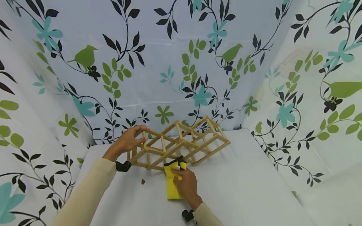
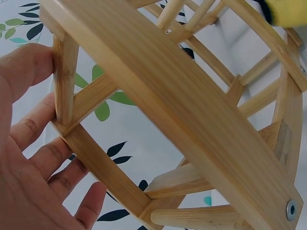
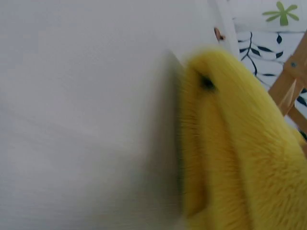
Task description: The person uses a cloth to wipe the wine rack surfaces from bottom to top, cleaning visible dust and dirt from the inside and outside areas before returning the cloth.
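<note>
A lattice rack of light wooden slats and round dowels (image 1: 180, 144) stands spread across the back of the table. My left hand (image 1: 128, 140) holds its left end; in the left wrist view, the thumb and fingers lie on either side of an end dowel (image 2: 65, 79). A bolt head (image 2: 290, 210) shows on the near slat. At the rack's front middle, my right hand (image 1: 188, 185) grips a folded yellow cloth with a dark edge (image 1: 171, 186). Its plush yellow surface (image 3: 261, 143) fills much of the right wrist view, where the right hand is hidden.
A small brown piece (image 1: 143, 181) lies on the white tabletop (image 1: 234, 188), left of the cloth. Hangings printed with leaves, birds and flowers (image 1: 158, 84) enclose the table at the back and both sides. Black devices (image 1: 123, 166) are strapped at both wrists.
</note>
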A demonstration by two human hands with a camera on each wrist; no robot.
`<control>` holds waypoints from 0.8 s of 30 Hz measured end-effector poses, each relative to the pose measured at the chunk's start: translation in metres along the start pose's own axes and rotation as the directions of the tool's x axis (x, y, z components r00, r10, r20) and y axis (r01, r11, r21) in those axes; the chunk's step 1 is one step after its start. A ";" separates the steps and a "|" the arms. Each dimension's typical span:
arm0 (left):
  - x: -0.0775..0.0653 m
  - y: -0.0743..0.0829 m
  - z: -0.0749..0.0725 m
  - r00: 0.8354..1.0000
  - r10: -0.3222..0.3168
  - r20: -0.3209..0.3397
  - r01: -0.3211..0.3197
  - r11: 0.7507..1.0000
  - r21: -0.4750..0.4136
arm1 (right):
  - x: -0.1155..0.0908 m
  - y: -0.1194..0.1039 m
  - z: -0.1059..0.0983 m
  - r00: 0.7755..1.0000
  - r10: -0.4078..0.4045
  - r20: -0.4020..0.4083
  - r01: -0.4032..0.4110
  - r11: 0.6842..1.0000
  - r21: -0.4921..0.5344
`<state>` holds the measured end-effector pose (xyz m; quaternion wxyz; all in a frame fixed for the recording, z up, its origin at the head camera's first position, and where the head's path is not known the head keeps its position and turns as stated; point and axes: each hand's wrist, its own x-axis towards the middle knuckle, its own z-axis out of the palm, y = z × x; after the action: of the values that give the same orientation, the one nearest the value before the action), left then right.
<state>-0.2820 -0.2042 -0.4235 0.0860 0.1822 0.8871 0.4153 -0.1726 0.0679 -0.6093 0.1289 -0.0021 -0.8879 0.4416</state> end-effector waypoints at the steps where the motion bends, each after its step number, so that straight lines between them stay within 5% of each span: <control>1: 0.001 0.000 0.000 1.000 0.000 0.000 0.000 1.000 -0.002 | -0.001 -0.001 0.000 0.999 0.001 -0.050 0.000 1.000 0.011; 4: 0.001 0.002 -0.003 1.000 0.010 0.002 -0.010 1.000 -0.001 | 0.003 -0.003 0.002 0.991 0.021 -0.135 -0.014 0.999 0.053; 8: -0.001 0.003 -0.008 1.000 0.009 -0.011 -0.009 1.000 0.012 | 0.009 -0.008 0.005 0.994 0.060 0.089 -0.061 0.998 0.009; 12: -0.002 0.003 -0.005 1.000 0.011 -0.011 -0.011 1.000 0.012 | 0.004 -0.021 0.009 0.963 -0.134 0.234 0.143 0.990 -0.020; 17: -0.004 0.002 -0.004 1.000 0.005 -0.011 -0.005 1.000 0.020 | 0.002 -0.040 0.025 0.881 -0.410 0.238 0.429 0.903 -0.032; 19: -0.004 0.001 -0.003 1.000 -0.007 -0.013 0.007 1.000 0.015 | 0.004 -0.043 0.031 0.890 -0.403 0.214 0.427 0.901 -0.081; 22: -0.005 0.001 -0.001 1.000 -0.010 -0.009 0.010 1.000 0.003 | 0.005 -0.041 0.034 0.951 -0.233 0.203 0.265 0.953 -0.149; 24: -0.005 0.001 0.001 1.000 -0.006 -0.003 0.006 1.000 -0.003 | 0.003 -0.037 0.033 0.971 -0.128 0.200 0.167 0.968 -0.189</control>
<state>-0.2767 -0.2055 -0.4236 0.0862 0.1785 0.8872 0.4166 -0.1792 0.0205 -0.5986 0.0771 0.0923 -0.9344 0.3353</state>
